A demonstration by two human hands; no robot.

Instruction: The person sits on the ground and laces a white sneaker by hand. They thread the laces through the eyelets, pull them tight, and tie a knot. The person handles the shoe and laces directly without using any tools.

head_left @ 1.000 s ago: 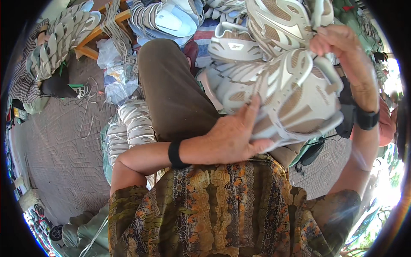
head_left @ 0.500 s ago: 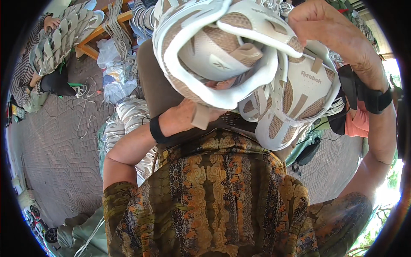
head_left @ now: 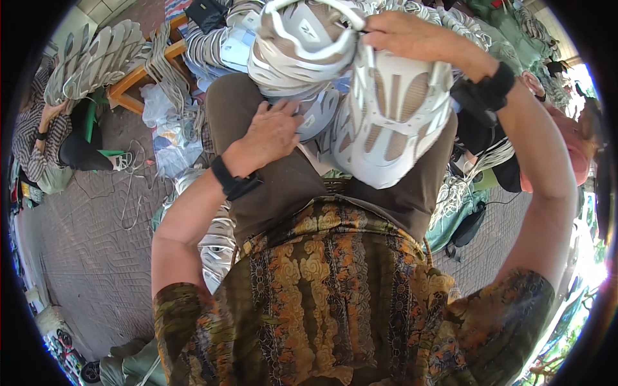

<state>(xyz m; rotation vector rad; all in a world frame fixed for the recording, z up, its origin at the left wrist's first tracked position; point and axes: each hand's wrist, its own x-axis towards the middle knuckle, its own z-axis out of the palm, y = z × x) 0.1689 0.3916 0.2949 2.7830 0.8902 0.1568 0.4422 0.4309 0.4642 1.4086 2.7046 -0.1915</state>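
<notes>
A bundle of nested white-and-beige sneaker uppers (head_left: pixel 293 69) rests at the far side of my lap, its collar turned up. To its right, another sneaker upper (head_left: pixel 393 122) lies over my right thigh with its toe toward me. My left hand (head_left: pixel 273 128) is spread, palm down, its fingertips at the underside of the bundle beside a pale blue-white piece (head_left: pixel 318 114). My right hand (head_left: pixel 402 37) reaches in from the right, its fingers closed on the rear edge of the right-hand upper, next to the bundle's collar. Its fingertips are partly hidden.
Stacked uppers (head_left: pixel 215 248) lie beside my left thigh. A wooden stool frame (head_left: pixel 129 90) and a clear plastic bag (head_left: pixel 168 119) stand at the far left. Cords (head_left: pixel 450 206) hang at the right. A person in stripes (head_left: pixel 38 141) sits left, another in pink (head_left: pixel 570 138) right.
The bundle has moved away from me and lower onto my lap. My left hand has come out from under its collar and spread. My right hand has shifted left; the right-hand upper shows more fully.
</notes>
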